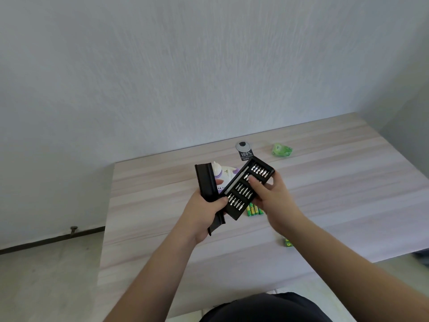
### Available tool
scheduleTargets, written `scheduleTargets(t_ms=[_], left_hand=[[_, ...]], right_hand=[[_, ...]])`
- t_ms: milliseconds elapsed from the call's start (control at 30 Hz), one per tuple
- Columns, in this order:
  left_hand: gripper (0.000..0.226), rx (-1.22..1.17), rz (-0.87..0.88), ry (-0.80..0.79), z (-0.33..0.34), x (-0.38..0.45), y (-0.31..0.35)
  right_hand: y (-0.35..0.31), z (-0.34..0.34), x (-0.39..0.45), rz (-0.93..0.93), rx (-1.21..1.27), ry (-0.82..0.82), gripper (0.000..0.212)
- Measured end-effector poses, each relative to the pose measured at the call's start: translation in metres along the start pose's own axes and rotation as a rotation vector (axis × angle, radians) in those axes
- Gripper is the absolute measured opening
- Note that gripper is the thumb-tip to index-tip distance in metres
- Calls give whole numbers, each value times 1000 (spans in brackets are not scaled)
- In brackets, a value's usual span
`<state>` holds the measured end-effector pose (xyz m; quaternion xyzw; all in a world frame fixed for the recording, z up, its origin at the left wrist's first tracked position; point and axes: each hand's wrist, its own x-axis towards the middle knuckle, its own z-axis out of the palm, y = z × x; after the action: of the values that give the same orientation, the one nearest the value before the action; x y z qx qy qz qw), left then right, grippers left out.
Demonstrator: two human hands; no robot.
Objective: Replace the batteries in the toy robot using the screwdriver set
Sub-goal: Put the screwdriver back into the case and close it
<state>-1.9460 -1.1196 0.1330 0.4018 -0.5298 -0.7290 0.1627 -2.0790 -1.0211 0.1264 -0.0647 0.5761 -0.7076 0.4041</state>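
Holding the black sleeve (205,185) of the screwdriver set, the left hand (204,213) keeps its grip curled round the sleeve's lower part, thumb across the front. Right hand (270,196): grip grasping the bit tray (246,188) at its right edge, thumb laid over the rows of silver bits (240,190); tray drawn out of the sleeve, tilted, raised above the table (162,228). Toy robot (222,175): white and purple, on the table behind sleeve and tray, partly hidden. Green batteries (254,210): on the table under the tray's near corner. Green battery pack (287,242): beside the right wrist. Green wrapper (281,149) and grey round tag (243,149): near the table's far edge.
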Motion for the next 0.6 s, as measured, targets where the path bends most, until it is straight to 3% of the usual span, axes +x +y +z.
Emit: scheduleTargets(t_ms=[133,400,600], left_hand=[[40,-53,27,12,4,-5,-3],[47,-145,47,-104,-1,-18,-2],[47,-134,56,-100,-1,-21,-2]], right_hand=[[15,9,-15,73,-40,-108,47],[12,11,-23,60,-34,-148,45],[12,10,-25,72,28,-177,47]])
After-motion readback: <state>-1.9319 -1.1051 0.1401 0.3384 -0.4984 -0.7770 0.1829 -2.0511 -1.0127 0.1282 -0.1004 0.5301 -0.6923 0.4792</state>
